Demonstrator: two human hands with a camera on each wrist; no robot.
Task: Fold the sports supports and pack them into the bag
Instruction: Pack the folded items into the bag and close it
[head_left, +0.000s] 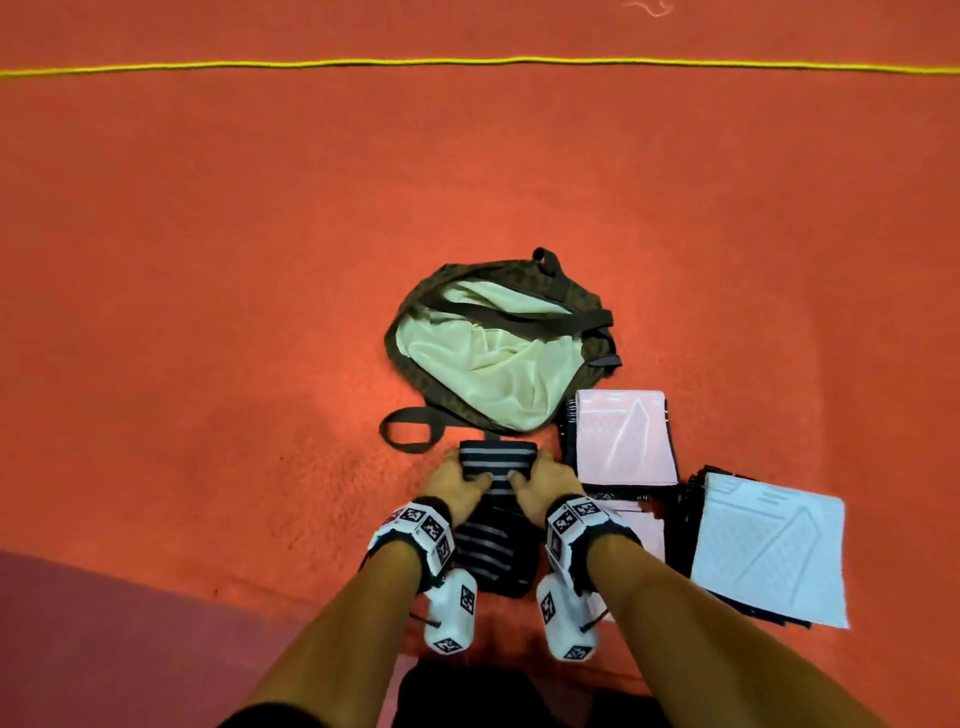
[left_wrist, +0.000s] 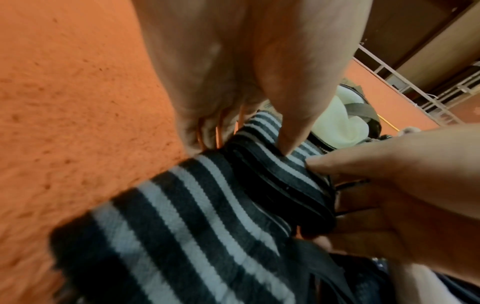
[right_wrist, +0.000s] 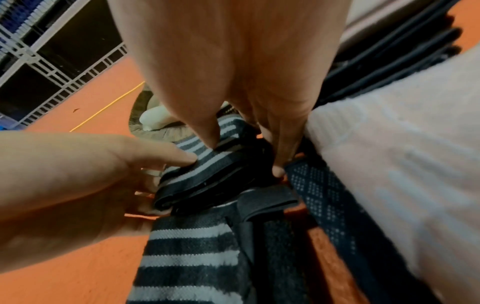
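Note:
A black and grey striped sports support (head_left: 493, 514) lies on the orange floor in front of me, its far end rolled or folded over into a thick wad (left_wrist: 275, 174) (right_wrist: 207, 174). My left hand (head_left: 457, 486) grips the wad's left side, thumb on top and fingers underneath. My right hand (head_left: 540, 486) grips its right side the same way. Just beyond lies the dark bag (head_left: 498, 343), open, showing its pale lining (left_wrist: 337, 123) (right_wrist: 155, 117).
Two stacks of white and dark supports lie to the right: one (head_left: 626, 441) beside the bag, one (head_left: 769, 551) nearer me (right_wrist: 389, 164). A bag strap loop (head_left: 410, 428) lies left of the wad. A yellow line (head_left: 467, 63) crosses the floor far ahead.

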